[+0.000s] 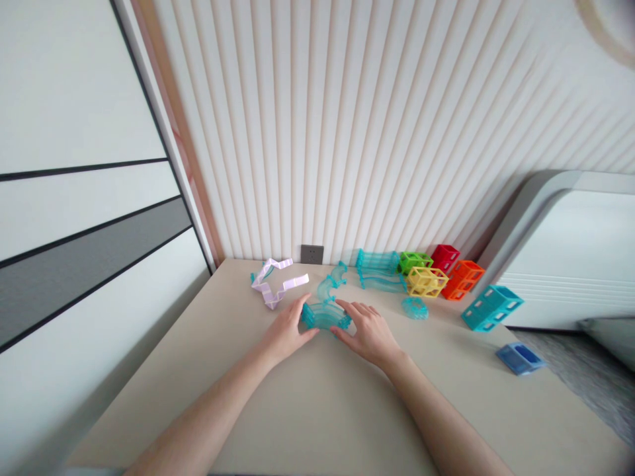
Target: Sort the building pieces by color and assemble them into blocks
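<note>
A stack of curved, see-through teal track pieces point(325, 317) lies on the table between my hands. My left hand point(288, 328) grips its left end, thumb in front and fingers behind. At the right end, my right hand point(368, 330) has its thumb and fingers around the same stack. Just behind it lie loose curved teal pieces point(327, 288), partly overlapping. Left of these stands a pale purple zigzag strip point(270, 295), with a bit of teal behind it. A small teal ring-shaped piece point(415, 308) rests to the right of my right hand.
Straight teal tracks point(380, 270) are stacked near the wall. Green point(415, 262), yellow point(426, 282), red point(445, 258), orange point(462, 280) and teal point(491, 309) window-frame blocks stand at the right. A blue piece point(520, 358) lies by the right edge of the table point(307, 410). A dark socket point(312, 254) is on the wall.
</note>
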The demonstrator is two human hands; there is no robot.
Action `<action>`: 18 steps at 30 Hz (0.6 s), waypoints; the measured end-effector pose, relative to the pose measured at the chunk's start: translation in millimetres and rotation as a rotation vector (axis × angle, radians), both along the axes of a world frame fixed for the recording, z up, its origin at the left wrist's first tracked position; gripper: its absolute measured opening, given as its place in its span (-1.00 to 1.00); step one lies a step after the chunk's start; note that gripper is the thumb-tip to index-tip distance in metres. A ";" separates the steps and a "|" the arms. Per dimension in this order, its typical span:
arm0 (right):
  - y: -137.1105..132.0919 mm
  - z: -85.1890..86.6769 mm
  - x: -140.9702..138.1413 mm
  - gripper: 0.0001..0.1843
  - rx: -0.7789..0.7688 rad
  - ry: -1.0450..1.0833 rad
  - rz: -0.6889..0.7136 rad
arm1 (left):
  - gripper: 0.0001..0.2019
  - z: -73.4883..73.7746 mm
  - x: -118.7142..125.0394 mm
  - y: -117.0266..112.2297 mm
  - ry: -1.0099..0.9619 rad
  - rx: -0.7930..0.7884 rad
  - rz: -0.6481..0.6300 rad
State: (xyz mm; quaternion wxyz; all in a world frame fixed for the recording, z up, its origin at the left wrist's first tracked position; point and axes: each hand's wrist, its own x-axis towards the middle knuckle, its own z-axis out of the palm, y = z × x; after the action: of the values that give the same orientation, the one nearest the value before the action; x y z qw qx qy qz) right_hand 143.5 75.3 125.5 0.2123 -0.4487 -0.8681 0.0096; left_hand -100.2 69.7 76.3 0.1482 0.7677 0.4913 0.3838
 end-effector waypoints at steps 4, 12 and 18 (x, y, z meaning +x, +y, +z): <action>-1.1 0.7 -1.4 -0.51 -0.017 -0.027 -0.020 | -0.25 -5.8 0.9 1.9 0.007 -0.053 0.039; -0.3 -0.2 -1.2 -0.49 0.002 -0.029 -0.025 | -0.30 -9.2 2.4 3.1 -0.005 -0.015 0.072; 0.3 -1.6 -0.5 -0.46 0.004 -0.026 -0.029 | -0.40 -11.6 3.0 4.5 -0.021 -0.008 0.093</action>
State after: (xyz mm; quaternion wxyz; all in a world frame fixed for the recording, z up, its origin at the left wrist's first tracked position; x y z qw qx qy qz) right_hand 142.9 75.6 123.9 0.2019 -0.4609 -0.8642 -0.0009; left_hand -97.1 74.2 64.7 0.1384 0.7392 0.5265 0.3964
